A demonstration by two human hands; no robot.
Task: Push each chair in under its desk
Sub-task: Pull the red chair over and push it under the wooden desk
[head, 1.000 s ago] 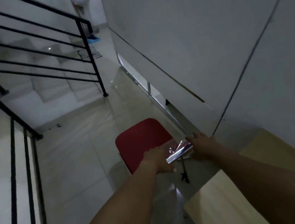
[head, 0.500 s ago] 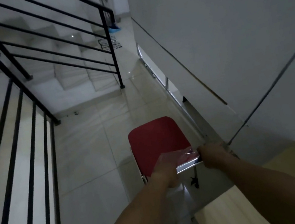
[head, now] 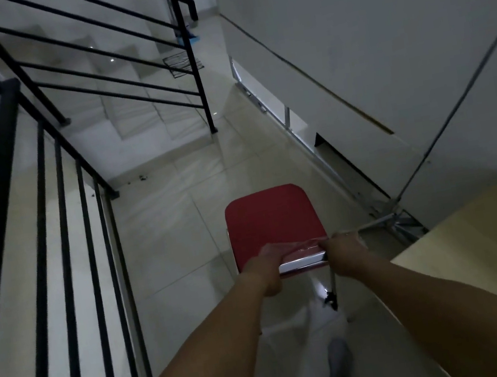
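Now both hands' fingers clasp chair backrest.

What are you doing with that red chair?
A person is holding a red chair by the top of its backrest, left hand on one end and right hand on the other. The chair stands on the tiled floor, out in the open beside a wooden desk at the right. It is not yet under the desk. A black railing and stairs are off to the left.
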